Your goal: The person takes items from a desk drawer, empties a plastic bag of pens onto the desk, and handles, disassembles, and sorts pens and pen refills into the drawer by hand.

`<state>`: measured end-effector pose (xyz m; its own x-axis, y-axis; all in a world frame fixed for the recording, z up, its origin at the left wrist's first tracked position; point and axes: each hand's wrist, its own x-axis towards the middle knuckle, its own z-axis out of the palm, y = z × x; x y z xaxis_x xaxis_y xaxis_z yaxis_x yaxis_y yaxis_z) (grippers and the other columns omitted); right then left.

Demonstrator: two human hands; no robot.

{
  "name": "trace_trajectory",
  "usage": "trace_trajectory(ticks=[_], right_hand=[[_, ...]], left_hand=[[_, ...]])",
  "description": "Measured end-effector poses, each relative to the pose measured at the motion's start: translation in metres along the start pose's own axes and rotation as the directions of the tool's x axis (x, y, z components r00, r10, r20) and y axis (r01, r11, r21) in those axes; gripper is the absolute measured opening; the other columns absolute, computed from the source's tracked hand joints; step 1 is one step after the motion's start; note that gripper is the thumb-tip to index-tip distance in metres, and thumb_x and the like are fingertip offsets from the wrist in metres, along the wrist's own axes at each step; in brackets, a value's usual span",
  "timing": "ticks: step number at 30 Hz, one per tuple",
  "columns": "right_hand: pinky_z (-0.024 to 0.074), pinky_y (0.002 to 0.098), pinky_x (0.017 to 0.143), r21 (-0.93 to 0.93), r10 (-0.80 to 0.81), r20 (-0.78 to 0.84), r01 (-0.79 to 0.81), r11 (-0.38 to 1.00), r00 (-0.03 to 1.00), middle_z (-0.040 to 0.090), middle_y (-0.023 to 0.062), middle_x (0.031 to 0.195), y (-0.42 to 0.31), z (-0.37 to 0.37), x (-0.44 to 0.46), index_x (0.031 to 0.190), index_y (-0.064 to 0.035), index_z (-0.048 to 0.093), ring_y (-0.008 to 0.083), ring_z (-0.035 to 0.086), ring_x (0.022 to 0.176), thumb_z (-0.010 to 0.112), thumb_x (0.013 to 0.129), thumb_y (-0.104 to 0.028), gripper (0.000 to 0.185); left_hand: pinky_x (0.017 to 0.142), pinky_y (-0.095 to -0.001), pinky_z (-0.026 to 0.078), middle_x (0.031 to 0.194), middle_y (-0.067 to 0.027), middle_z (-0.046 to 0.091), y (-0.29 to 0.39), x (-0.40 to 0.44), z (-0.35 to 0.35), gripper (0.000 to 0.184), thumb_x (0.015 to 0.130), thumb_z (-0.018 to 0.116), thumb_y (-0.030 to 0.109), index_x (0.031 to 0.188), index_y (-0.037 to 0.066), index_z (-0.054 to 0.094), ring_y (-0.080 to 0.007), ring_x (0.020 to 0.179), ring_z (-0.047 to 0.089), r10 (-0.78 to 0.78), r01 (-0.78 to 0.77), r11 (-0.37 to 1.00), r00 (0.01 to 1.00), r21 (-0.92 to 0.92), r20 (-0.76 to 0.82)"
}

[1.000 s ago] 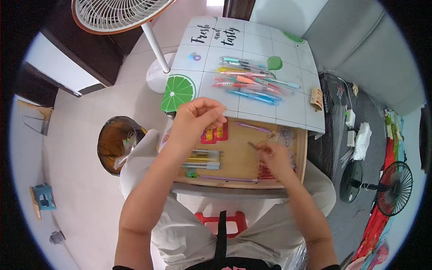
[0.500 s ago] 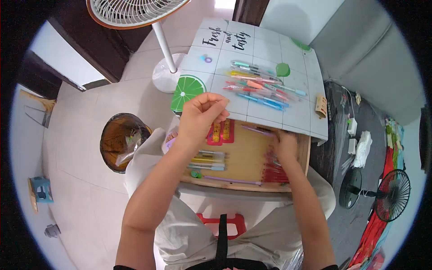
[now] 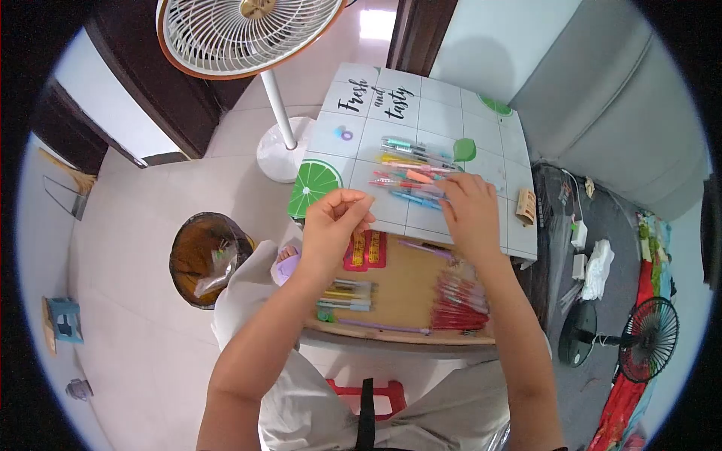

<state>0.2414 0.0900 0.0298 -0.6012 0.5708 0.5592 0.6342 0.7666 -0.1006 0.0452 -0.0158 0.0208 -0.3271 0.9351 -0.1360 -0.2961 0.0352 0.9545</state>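
My left hand [image 3: 338,231] hovers over the drawer's front left area, thumb and fingers pinched together, and nothing shows between them. My right hand [image 3: 472,214] reaches over the tabletop, fingers spread and bent down at the right end of a loose pile of pens [image 3: 410,179]. The pile mixes teal, yellow, pink, red and blue pens; my fingers hide some of their ends. Below, the pulled-out drawer [image 3: 398,301] holds a row of red pens [image 3: 457,301] on the right. Yellow and grey pens [image 3: 347,294] lie at its left, and a long purple pen [image 3: 383,328] along the front.
The white tabletop [image 3: 383,139] has lime prints. Red packets [image 3: 366,249] lie in the drawer. A white standing fan [image 3: 256,37] and a lined bin [image 3: 207,259] stand left. To the right are a small black fan [image 3: 650,338] and a white plastic bag [image 3: 596,270].
My right hand has moved up out of the drawer's right side to the pens on the tabletop. My left hand stays pinched in nearly the same place. The view has tilted upward slightly.
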Motion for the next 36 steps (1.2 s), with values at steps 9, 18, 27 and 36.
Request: trace_trajectory(ticks=[9,18,27,36], right_hand=[[0.0393,0.0358,0.078,-0.098,-0.017,0.056,0.023,0.995,0.998,0.058,0.0046,0.089,0.0,0.016,0.006,0.09,-0.0077,0.06,0.0206,0.054,0.088,0.059,0.072,-0.007,0.018],[0.0457,0.0257,0.073,0.638,0.232,0.762,-0.762,-0.109,0.605,0.065,0.0079,0.087,-0.042,-0.047,-0.047,0.098,0.0029,0.063,0.0151,0.06,0.079,0.063,0.08,-0.006,0.02],[0.0505,0.0303,0.069,0.298,-0.197,0.813,-0.682,-0.668,0.548,0.064,0.0168,0.089,-0.044,-0.067,-0.089,0.113,0.0065,0.054,0.0222,0.064,0.078,0.061,0.083,-0.009,0.034],[0.0507,0.0302,0.066,0.238,-0.291,0.772,-0.682,-0.692,0.565,0.065,0.0157,0.087,-0.045,-0.075,-0.093,0.117,0.0078,0.052,0.0217,0.065,0.073,0.06,0.084,-0.013,0.04]], left_hand=[[0.082,-0.0269,0.041,0.101,-0.0022,0.057,-0.009,0.003,-0.003,0.023,0.085,0.06,0.016,0.106,0.007,0.055,-0.0113,0.091,0.054,0.136,-0.137,0.991,0.989,-0.012,-0.065],[0.089,-0.0313,0.044,0.111,-0.0112,0.057,0.012,-0.016,0.018,0.035,0.089,0.055,0.018,0.12,0.002,0.048,-0.0169,0.103,0.055,0.052,0.038,0.937,0.968,-0.348,0.245],[0.077,-0.0305,0.052,0.094,-0.011,0.064,0.001,-0.03,0.027,0.029,0.09,0.054,0.02,0.111,0.0,0.054,-0.0176,0.086,0.063,-0.145,0.276,0.93,0.884,-0.245,0.445],[0.08,-0.0289,0.05,0.098,-0.0113,0.064,-0.009,-0.031,0.032,0.03,0.09,0.055,0.022,0.11,0.0,0.056,-0.0165,0.09,0.062,-0.137,0.354,0.883,0.822,-0.308,0.553]])
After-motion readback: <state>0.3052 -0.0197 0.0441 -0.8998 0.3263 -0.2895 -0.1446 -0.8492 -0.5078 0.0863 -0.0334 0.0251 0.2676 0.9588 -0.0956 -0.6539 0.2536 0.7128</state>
